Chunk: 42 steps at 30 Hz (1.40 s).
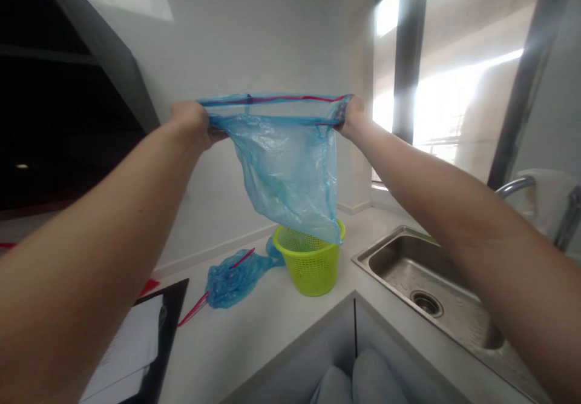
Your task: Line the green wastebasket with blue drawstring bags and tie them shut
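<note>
- Bare forearms (pixel 113 222) reach in from 8 and 4 o'clock.
- Left hand (pixel 193 122), 10 o'clock, and right hand (pixel 354 116), 1 o'clock, grip the stretched mouth of a translucent blue drawstring bag (pixel 290 168), mid-view.
- Lime-green perforated basket (pixel 314 274), 6 o'clock.
- Crumpled drawstring bag (pixel 233 283), 7 o'clock.

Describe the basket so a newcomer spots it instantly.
Start at the steel sink on the right. Just left of it on the white counter, below the translucent bag stretched between the left hand and right hand, stands the basket. It's bright yellow-green and perforated, unlike the crumpled blue bag beside it.
</note>
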### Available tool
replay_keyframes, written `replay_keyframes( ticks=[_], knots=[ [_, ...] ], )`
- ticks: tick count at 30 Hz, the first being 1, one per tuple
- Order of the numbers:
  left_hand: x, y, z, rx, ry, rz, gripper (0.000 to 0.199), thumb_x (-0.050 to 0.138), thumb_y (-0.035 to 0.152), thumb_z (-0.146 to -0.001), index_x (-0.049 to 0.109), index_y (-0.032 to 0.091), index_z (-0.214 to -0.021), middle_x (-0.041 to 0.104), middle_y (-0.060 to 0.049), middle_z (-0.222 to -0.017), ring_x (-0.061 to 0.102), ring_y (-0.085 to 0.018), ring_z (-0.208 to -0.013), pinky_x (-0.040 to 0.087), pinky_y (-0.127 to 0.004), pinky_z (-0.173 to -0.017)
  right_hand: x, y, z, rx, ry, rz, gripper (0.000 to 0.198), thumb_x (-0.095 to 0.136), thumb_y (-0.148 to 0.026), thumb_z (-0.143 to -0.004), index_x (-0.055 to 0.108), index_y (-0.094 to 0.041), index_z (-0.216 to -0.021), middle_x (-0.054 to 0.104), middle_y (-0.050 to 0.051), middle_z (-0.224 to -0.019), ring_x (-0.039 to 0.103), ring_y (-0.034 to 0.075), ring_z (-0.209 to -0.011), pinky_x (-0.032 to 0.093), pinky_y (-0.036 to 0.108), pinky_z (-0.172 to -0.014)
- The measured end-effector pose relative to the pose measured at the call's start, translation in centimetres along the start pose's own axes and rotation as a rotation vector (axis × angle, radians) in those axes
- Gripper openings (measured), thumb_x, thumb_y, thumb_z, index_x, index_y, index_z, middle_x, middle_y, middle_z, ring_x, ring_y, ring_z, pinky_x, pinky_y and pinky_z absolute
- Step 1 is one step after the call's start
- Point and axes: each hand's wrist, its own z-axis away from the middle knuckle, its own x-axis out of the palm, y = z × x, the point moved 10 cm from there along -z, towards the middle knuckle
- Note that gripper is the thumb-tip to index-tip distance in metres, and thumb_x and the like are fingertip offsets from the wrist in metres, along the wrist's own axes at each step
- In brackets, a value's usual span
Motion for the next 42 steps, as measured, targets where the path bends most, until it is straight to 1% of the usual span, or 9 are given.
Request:
replay_keyframes(
  ticks=[3,9,14,17,22,26,31,36,42],
  knots=[
    [0.3,-3.4,1.0,-0.185,0.223,0.405,0.051,0.013,0.019,-0.101,0.053,0.002,-0.127,0.065,-0.015,-0.117,0.067,-0.02,-0.094,0.058,-0.05,-0.09,-1.7,3.4,-0.3,0.174,0.049,-0.125,0.029,0.035,-0.019,-0.1,0.056,-0.015,-0.081,0.06,0.001,-0.068,0.065,0.015,-0.065,0.062,0.036,-0.066],
    [2.3,-7.6,1.8,-0.267,0.277,0.39,0.038,0.022,0.009,-0.098,0.058,0.005,-0.113,0.065,-0.015,-0.106,0.067,-0.023,-0.088,0.056,-0.054,-0.089,-3.2,6.8,-1.0,0.247,0.053,-0.061,0.02,0.039,-0.018,-0.095,0.057,-0.017,-0.086,0.061,0.003,-0.067,0.064,0.016,-0.062,0.061,0.035,-0.065],
    [2.7,-9.8,3.8,-0.282,0.288,0.312,0.029,0.035,0.003,-0.092,0.061,0.01,-0.104,0.066,-0.01,-0.092,0.067,-0.022,-0.078,0.06,-0.051,-0.085,-3.9,7.4,-0.4,0.23,-0.034,-0.029,0.028,0.032,-0.003,-0.091,0.056,-0.015,-0.085,0.06,0.002,-0.065,0.063,0.013,-0.062,0.06,0.027,-0.066],
    [3.6,-10.7,6.5,-0.347,0.176,0.227,0.02,0.045,0.004,-0.088,0.063,0.011,-0.092,0.065,-0.008,-0.081,0.065,-0.02,-0.066,0.062,-0.048,-0.078,-5.2,8.8,1.3,0.283,-0.08,0.07,0.026,0.036,0.003,-0.086,0.054,-0.016,-0.081,0.06,0.001,-0.062,0.062,0.011,-0.058,0.058,0.022,-0.065],
    [7.2,-12.4,12.4,-0.54,-0.181,0.068,0.013,0.056,0.003,-0.08,0.065,0.009,-0.087,0.065,-0.01,-0.073,0.061,-0.019,-0.054,0.06,-0.034,-0.057,-7.4,12.4,6.1,0.452,-0.166,0.323,0.021,0.048,0.004,-0.081,0.06,-0.013,-0.078,0.062,0.004,-0.059,0.059,0.015,-0.052,0.057,0.027,-0.054],
    [9.6,-13.6,16.5,-0.646,-0.442,-0.011,0.022,0.055,0.002,-0.074,0.068,0.01,-0.09,0.067,-0.011,-0.075,0.062,-0.02,-0.055,0.056,-0.029,-0.049,-8.2,13.6,9.3,0.49,-0.296,0.705,0.004,0.065,-0.01,-0.084,0.067,-0.011,-0.082,0.07,0.01,-0.067,0.065,0.02,-0.06,0.058,0.031,-0.055],
    [9.9,-14.7,19.3,-0.663,-0.673,-0.037,0.021,0.073,0.021,-0.069,0.066,0.012,-0.086,0.067,-0.011,-0.078,0.064,-0.023,-0.06,0.058,-0.033,-0.053,-11.1,13.6,11.7,0.575,-0.424,0.893,0.023,0.068,-0.031,-0.09,0.071,-0.011,-0.08,0.076,0.014,-0.084,0.07,0.022,-0.066,0.06,0.032,-0.059],
    [8.6,-17.6,18.0,-0.588,-0.604,-0.202,0.019,0.068,0.033,-0.074,0.066,0.015,-0.081,0.065,-0.008,-0.072,0.064,-0.025,-0.06,0.057,-0.035,-0.052,-16.0,15.2,12.9,0.73,-0.465,0.903,0.016,0.061,-0.02,-0.09,0.071,-0.013,-0.081,0.075,0.012,-0.082,0.07,0.02,-0.068,0.058,0.028,-0.059],
    [7.9,-23.4,12.1,-0.52,-0.275,-0.368,0.005,0.058,0.019,-0.08,0.062,0.016,-0.079,0.061,-0.008,-0.068,0.063,-0.024,-0.065,0.053,-0.031,-0.055,-17.4,16.2,9.0,0.413,-0.258,1.082,0.016,0.054,-0.022,-0.093,0.062,-0.015,-0.08,0.063,0.005,-0.064,0.06,0.016,-0.061,0.045,0.023,-0.054]
  ],
)
